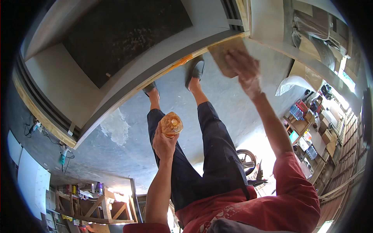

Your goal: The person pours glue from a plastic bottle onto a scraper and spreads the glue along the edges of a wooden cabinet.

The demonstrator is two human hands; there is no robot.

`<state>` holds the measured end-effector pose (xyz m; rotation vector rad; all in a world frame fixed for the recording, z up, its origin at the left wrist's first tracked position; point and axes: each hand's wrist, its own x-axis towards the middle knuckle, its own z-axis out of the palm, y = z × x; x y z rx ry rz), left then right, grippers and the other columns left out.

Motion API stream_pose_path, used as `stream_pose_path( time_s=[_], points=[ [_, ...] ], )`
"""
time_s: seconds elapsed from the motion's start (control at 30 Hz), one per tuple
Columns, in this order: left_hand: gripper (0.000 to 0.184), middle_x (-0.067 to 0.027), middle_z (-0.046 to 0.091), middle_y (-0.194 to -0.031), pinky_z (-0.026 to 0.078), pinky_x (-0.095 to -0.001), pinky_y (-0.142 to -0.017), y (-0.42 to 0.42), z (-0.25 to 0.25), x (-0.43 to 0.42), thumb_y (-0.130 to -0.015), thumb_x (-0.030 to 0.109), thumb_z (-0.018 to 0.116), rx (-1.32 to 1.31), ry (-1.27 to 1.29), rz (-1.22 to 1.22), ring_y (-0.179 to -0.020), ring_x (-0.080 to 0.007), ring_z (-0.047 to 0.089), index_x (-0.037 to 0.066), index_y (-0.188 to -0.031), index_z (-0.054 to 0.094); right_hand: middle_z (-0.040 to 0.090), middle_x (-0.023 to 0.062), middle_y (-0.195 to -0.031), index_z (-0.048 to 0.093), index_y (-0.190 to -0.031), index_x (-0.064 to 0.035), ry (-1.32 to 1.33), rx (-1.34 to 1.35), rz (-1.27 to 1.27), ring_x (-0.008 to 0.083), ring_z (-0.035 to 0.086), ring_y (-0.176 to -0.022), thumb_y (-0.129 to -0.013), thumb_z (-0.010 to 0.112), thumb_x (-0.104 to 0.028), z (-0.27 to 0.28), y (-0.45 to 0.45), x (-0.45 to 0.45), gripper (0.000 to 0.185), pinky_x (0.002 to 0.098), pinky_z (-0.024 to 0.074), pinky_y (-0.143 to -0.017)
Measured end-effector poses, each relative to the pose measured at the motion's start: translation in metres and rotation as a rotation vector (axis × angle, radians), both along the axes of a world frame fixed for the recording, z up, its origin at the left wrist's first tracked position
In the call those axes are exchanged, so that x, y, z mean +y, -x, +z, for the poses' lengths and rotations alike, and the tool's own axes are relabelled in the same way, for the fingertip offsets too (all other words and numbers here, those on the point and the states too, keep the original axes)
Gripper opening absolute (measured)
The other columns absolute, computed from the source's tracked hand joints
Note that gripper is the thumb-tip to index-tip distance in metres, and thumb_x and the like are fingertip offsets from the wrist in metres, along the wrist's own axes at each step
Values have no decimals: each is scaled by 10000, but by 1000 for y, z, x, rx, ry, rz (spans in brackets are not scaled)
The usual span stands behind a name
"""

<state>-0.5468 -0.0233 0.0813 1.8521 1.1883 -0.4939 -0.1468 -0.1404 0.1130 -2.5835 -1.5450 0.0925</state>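
My left hand (165, 143) is wrapped round an orange-stained bottle (171, 124), held in front of my legs with its top facing the camera. Farther up and to the right, my right hand (244, 70) is blurred by motion and holds a flat brown piece (226, 54), its far side against the edge of a wooden cabinet frame. Orange paste (184, 60) is smeared along that light wooden edge (163, 77), left of the brown piece.
The large open cabinet frame (58, 70) spans the upper left, with a dark panel (128, 35) inside. Cables (63, 151) lie on the floor at left. A wooden rack (93, 211) stands lower left, a motorcycle wheel (246, 161) behind me, and cluttered shelves (311, 136) at right.
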Motion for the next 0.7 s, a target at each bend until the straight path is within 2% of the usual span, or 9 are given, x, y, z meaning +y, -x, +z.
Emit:
stream_pose_path(
  time_s=[0.07,0.2,0.27,0.3,0.37,0.47,0.6,0.67,0.7],
  points=[
    [889,-165,723,-1328,562,-450,-1032,-1,0,1,-748,378,958,2,17,-1,-1207,-366,708,44,-1476,573,778,-21,-1264,800,-1252,-214,116,141,60,189,676,-1224,-839,670,-35,-11,16,-21,469,380,460,-937],
    [891,-173,716,-1343,557,-451,-1041,-5,-3,-3,-750,381,958,56,30,9,-1226,-365,699,48,-1482,572,772,35,-1279,793,-1262,-193,123,202,-31,224,681,-1229,-888,687,-26,-4,31,-56,423,375,477,-997],
    [898,-179,709,-1357,553,-448,-1049,-1,-3,-2,-750,392,957,38,22,2,-1242,-360,690,47,-1484,571,793,77,-1224,792,-1233,-84,-146,513,-703,126,675,-1212,-1019,655,-68,7,30,-67,255,345,481,-1048],
    [898,-179,709,-1357,553,-448,-1049,0,-1,-2,-750,392,957,33,26,1,-1242,-360,690,47,-1484,571,772,75,-1253,751,-1266,-35,-66,601,-994,115,648,-1226,-1050,665,-106,17,20,-73,242,330,473,-1082],
    [893,-161,706,-1371,550,-449,-1060,-4,-1,0,-747,385,958,6,42,57,-1249,-357,687,70,-1489,573,742,59,-1297,692,-1329,-24,-613,1072,-1118,126,645,-1224,-1001,711,-53,38,0,-78,330,330,465,-1100],
    [899,-145,704,-1354,560,-456,-1022,-20,6,2,-719,301,969,36,53,105,-1207,-359,691,78,-1490,564,717,60,-1331,642,-1385,-30,-747,1377,-996,143,646,-1243,-958,742,-12,82,-29,-64,440,344,473,-1105],
    [854,-142,701,-1363,566,-455,-1019,-30,-3,-5,-736,296,955,65,12,151,-1212,-352,693,95,-1476,579,732,72,-1269,670,-1352,-13,-719,1290,-990,156,667,-1217,-990,711,-38,102,-72,-38,365,367,502,-1065],
    [836,-140,708,-1352,567,-450,-1019,-46,-6,-8,-736,278,956,47,-47,173,-1205,-352,697,90,-1464,590,748,36,-1262,696,-1346,-83,-194,875,-625,204,676,-1240,-956,731,-21,86,-121,-46,396,392,516,-1058],
    [819,-139,715,-1341,567,-445,-1018,-54,-4,-14,-735,261,957,36,-98,182,-1198,-352,702,86,-1452,602,748,36,-1262,696,-1346,-83,-182,896,-608,204,676,-1240,-956,731,-21,80,-143,-43,396,392,516,-1058]
  ],
)
